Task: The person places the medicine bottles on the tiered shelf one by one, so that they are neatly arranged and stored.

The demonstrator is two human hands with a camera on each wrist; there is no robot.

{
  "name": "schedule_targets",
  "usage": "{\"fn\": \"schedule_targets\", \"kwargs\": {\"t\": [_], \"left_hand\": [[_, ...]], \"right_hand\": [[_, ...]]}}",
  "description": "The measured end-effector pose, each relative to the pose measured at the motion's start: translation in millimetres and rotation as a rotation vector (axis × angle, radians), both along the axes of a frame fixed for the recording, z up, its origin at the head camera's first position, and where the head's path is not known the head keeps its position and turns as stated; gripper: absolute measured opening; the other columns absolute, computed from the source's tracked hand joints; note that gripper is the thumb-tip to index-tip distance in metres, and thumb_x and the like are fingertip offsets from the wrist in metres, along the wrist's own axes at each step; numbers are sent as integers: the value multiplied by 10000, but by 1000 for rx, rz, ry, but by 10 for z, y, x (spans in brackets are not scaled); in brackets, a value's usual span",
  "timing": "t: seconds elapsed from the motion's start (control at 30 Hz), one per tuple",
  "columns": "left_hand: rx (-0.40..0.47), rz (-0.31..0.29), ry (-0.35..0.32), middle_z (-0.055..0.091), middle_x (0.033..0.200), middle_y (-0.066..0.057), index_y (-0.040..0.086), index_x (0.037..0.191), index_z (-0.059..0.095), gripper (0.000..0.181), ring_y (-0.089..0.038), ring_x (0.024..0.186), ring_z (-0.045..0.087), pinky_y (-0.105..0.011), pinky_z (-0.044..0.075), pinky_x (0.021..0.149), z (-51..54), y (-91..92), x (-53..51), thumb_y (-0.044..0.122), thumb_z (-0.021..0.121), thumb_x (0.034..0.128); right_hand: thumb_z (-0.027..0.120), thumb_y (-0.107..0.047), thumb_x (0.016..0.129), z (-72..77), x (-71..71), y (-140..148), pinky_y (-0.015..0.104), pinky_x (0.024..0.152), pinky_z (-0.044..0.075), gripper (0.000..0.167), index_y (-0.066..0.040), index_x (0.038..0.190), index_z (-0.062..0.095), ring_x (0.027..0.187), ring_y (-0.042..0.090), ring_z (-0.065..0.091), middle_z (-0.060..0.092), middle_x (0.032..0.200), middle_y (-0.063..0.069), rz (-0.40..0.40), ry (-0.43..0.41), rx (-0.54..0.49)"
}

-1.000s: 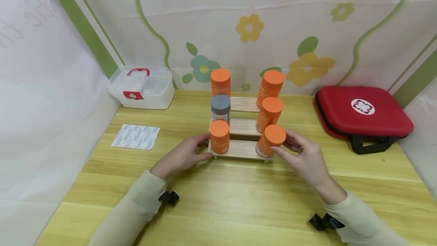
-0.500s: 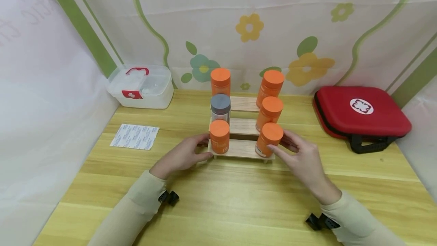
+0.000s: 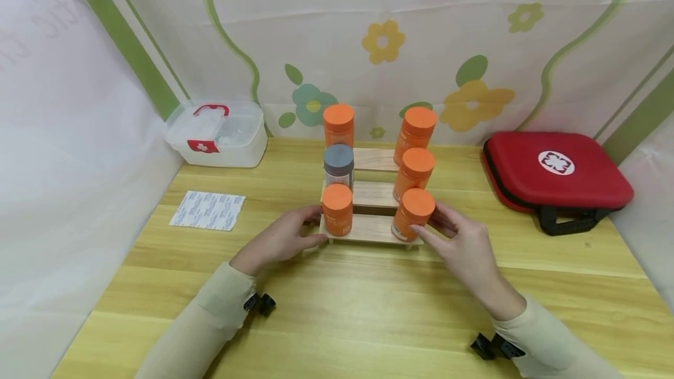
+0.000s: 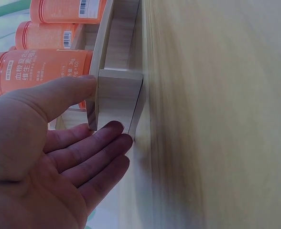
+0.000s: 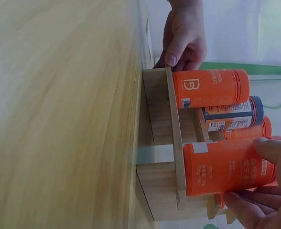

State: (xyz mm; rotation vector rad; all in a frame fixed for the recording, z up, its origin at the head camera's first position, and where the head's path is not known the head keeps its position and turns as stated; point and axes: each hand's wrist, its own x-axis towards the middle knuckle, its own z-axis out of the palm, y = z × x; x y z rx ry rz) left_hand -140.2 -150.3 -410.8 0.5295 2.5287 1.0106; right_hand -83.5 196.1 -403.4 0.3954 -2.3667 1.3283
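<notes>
A three-tier wooden stand (image 3: 372, 228) holds several orange-lidded jars and one grey-lidded jar (image 3: 339, 167), in two columns. My right hand (image 3: 468, 256) grips the front right orange jar (image 3: 413, 215), thumb on its near side and fingers on its right side. That jar stands on the lowest tier, its base at the board in the right wrist view. My left hand (image 3: 279, 238) holds the left end of the lowest tier, thumb at its front corner and fingers at its side, as the left wrist view shows. Beside it stands the front left orange jar (image 3: 337, 210).
A clear first-aid box (image 3: 221, 136) with a red handle sits at the back left. In front of it lies a white printed packet (image 3: 207, 210). A red first-aid case (image 3: 558, 171) rests at the right. A flowered curtain hangs behind the wooden table (image 3: 358, 320).
My right hand has shifted slightly left with the front right orange jar, which went from leaning to nearly upright. My left hand has stayed at the stand's end.
</notes>
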Motion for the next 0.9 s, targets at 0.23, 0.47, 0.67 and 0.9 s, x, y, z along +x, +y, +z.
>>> {"fn": "schedule_targets", "kwargs": {"t": [0.23, 0.47, 0.67, 0.9], "left_hand": [[4, -6, 3, 645, 1523, -87, 98, 1592, 511, 647, -276, 1382, 636, -508, 499, 1216, -13, -5, 7, 305, 761, 1031], [-5, -4, -4, 652, 1513, -85, 105, 1593, 511, 652, -273, 1381, 637, -510, 494, 1220, -4, 3, 7, 310, 765, 1028], [-9, -2, -9, 646, 1523, -80, 110, 1589, 517, 646, -276, 1395, 629, -512, 492, 1221, 6, 0, 11, 316, 764, 1028], [-29, -15, 23, 647, 1517, -87, 107, 1574, 534, 646, -285, 1406, 614, -517, 483, 1228, 26, -5, 3, 335, 773, 1019]], "right_hand": [[869, 128, 817, -13, 33, 36, 148, 869, 606, 517, 126, 1306, 703, 1098, -182, 642, 763, 1215, 307, 36, -5, -9], [878, 112, 816, -36, 38, 33, 135, 870, 600, 507, 110, 1296, 715, 1102, -188, 631, 770, 1216, 291, 28, 5, 11], [883, 111, 811, -45, 39, 39, 126, 872, 596, 503, 111, 1286, 719, 1103, -191, 623, 774, 1211, 284, 33, 10, 26], [876, 120, 812, -69, 43, 61, 116, 879, 590, 497, 110, 1283, 719, 1116, -198, 610, 776, 1211, 279, 39, 22, 45]]}}
